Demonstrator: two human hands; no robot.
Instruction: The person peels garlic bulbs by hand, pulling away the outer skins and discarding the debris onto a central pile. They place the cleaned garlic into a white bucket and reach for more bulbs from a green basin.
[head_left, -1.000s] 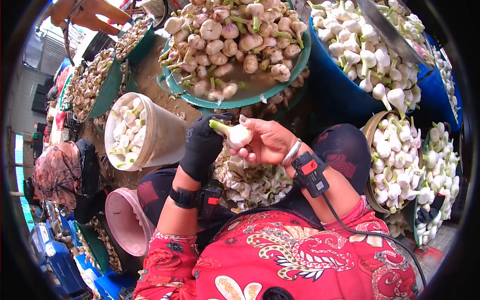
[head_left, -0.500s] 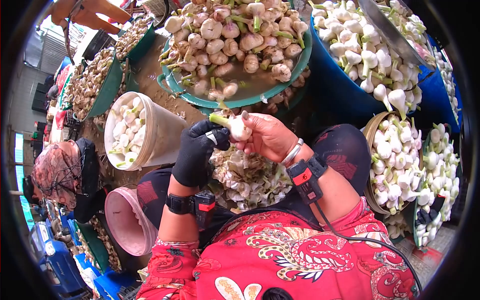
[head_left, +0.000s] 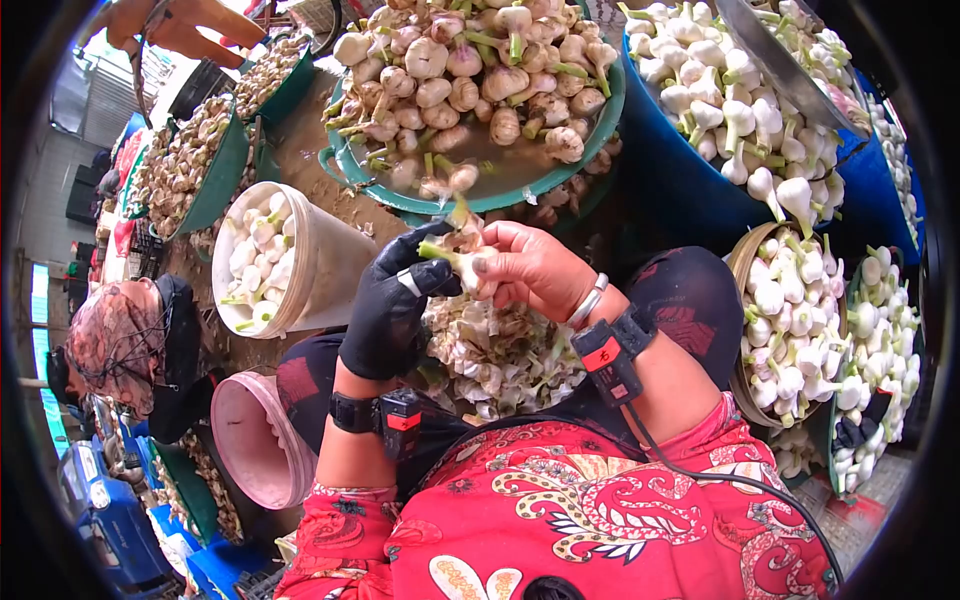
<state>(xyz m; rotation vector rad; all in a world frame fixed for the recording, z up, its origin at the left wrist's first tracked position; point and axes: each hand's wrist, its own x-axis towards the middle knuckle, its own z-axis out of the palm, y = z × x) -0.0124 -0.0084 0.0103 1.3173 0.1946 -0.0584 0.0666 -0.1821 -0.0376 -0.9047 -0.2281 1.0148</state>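
Note:
My left hand [head_left: 392,300], in a black glove with a white band on one finger, is closed on the green stem end of a garlic bulb [head_left: 470,268]. Bare fingers of my right hand [head_left: 542,268] pinch the same bulb from the other side. A loose flap of papery skin [head_left: 464,228] stands up between the two hands. Below them, a heap of garlic peelings [head_left: 500,355] lies between my knees. Just beyond my hands is a green tub [head_left: 345,172] of unpeeled garlic bulbs [head_left: 460,62] partly in murky water.
A white bucket [head_left: 335,262] of peeled garlic stands left, above a pink bucket [head_left: 300,462]. On the right are a blue barrel [head_left: 668,160] and a rimmed bucket [head_left: 738,290], both full of peeled bulbs. A person in a patterned head covering [head_left: 115,345] is at the left.
My left fingers have shifted and opened out somewhat around the stem. A flap of skin has lifted off the bulb, which is now more covered by my fingers.

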